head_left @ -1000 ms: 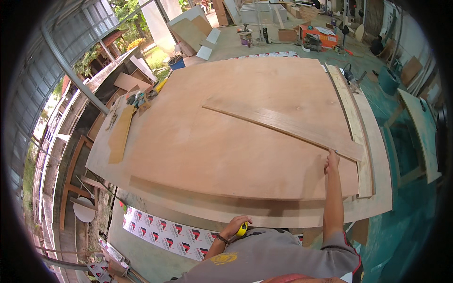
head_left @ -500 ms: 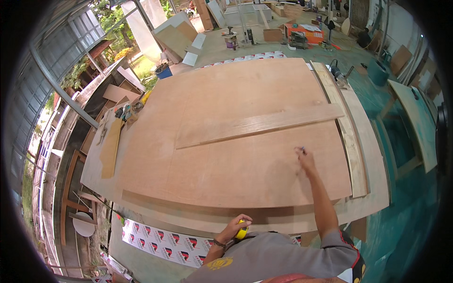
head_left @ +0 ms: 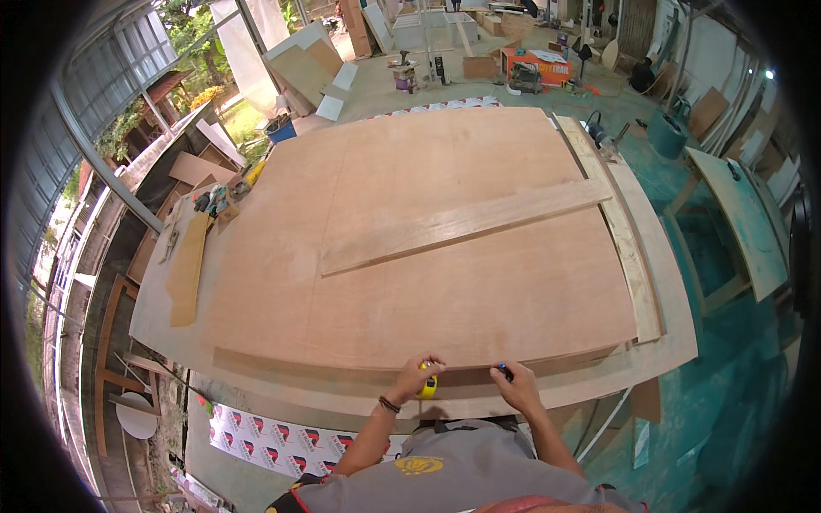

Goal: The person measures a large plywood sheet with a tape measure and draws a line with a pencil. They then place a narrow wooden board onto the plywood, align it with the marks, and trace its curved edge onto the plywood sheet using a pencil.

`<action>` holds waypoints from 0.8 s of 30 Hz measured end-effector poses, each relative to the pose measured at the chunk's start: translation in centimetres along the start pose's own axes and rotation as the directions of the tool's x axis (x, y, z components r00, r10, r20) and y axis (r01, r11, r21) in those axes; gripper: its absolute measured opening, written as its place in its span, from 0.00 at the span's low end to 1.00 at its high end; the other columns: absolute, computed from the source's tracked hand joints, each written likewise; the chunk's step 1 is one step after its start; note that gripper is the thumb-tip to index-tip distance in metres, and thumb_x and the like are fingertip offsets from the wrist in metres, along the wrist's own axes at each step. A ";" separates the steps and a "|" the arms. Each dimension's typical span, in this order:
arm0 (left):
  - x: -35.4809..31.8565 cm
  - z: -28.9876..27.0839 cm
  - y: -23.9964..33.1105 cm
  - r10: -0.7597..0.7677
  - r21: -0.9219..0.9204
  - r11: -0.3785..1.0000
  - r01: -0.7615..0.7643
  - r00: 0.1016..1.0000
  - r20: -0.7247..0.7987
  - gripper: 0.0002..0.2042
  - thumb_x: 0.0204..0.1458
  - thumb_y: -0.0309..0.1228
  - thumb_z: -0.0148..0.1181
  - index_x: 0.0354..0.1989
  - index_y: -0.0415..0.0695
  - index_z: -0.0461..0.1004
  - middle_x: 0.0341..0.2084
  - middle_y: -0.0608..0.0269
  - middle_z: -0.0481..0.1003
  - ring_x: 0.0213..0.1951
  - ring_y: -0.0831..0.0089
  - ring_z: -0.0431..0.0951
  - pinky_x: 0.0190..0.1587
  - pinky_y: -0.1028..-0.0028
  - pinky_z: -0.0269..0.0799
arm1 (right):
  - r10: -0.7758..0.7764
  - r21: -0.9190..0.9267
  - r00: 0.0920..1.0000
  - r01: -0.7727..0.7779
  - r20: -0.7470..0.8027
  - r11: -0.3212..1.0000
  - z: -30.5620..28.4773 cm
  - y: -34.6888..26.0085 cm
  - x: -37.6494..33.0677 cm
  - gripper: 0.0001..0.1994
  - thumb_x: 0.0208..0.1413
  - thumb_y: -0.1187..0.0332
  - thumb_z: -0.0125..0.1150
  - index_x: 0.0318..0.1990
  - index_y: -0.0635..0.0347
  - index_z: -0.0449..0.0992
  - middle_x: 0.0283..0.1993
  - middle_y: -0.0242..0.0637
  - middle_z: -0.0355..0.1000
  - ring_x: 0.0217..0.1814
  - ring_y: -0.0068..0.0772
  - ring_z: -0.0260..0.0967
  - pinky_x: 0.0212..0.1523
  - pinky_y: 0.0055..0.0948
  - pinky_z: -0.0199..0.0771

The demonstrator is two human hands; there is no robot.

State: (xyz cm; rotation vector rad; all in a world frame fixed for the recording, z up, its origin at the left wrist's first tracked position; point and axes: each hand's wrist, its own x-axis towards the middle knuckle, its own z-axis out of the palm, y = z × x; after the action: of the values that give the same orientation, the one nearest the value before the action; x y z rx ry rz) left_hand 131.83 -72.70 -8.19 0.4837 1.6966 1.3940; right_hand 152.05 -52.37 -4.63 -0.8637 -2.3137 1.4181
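Observation:
My left hand is closed around a yellow tape measure at the near edge of a large plywood sheet. A short way to its right, my right hand grips a small dark pen, also by that edge. Whether any tape blade is drawn out cannot be made out. Across the sheet lies a long, narrow wooden board, slanting up toward the right. The sheet rests on a larger pale worktop.
A pale wood strip runs along the sheet's right side, with a power tool at its far end. On the left lie a yellowish board piece and several tools. A side table stands right.
My right hand has come back from over the sheet to its near edge, bringing the pen. My left hand has lifted the tape measure slightly forward to that edge.

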 end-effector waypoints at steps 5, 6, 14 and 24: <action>4.5 -7.7 2.9 0.160 0.219 0.967 -0.128 0.978 -0.136 0.11 0.55 0.35 0.68 0.43 0.46 0.84 0.28 0.69 0.75 0.32 0.77 0.75 0.38 0.73 0.73 | 0.042 0.008 0.992 -0.041 -0.118 0.999 -1.4 1.7 -1.6 0.13 0.63 0.62 0.66 0.42 0.64 0.83 0.29 0.38 0.77 0.32 0.26 0.73 0.36 0.29 0.74; 5.5 -9.1 3.7 0.212 0.283 0.946 -0.160 0.963 -0.164 0.11 0.54 0.35 0.69 0.44 0.47 0.84 0.27 0.69 0.75 0.32 0.76 0.75 0.38 0.72 0.74 | 0.045 0.025 0.988 -0.042 -0.145 0.999 -1.6 2.1 -1.9 0.13 0.63 0.62 0.66 0.42 0.65 0.83 0.29 0.37 0.77 0.31 0.26 0.73 0.36 0.29 0.74; 13.6 -16.8 8.4 0.480 0.894 0.399 0.205 0.784 -0.394 0.43 0.49 0.66 0.67 0.69 0.50 0.71 0.35 0.50 0.84 0.41 0.53 0.86 0.41 0.54 0.81 | 0.097 -0.034 0.972 -0.107 -0.213 0.994 -0.7 3.3 -3.6 0.13 0.62 0.63 0.66 0.42 0.65 0.83 0.28 0.36 0.77 0.30 0.25 0.73 0.34 0.29 0.73; 20.9 -18.7 10.9 0.286 0.895 0.048 0.443 0.853 -0.437 0.41 0.53 0.72 0.57 0.61 0.47 0.77 0.33 0.62 0.85 0.33 0.65 0.86 0.30 0.63 0.75 | 0.164 -0.018 0.947 -0.176 -0.277 0.984 -0.6 1.5 -3.3 0.14 0.62 0.62 0.66 0.43 0.66 0.83 0.27 0.36 0.76 0.30 0.25 0.73 0.34 0.30 0.73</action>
State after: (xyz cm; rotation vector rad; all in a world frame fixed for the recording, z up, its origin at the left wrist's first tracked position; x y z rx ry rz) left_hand 102.83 -64.91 -5.78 0.7492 3.0240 -0.2032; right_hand 155.43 -53.52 -5.49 -1.2159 -2.1083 1.2245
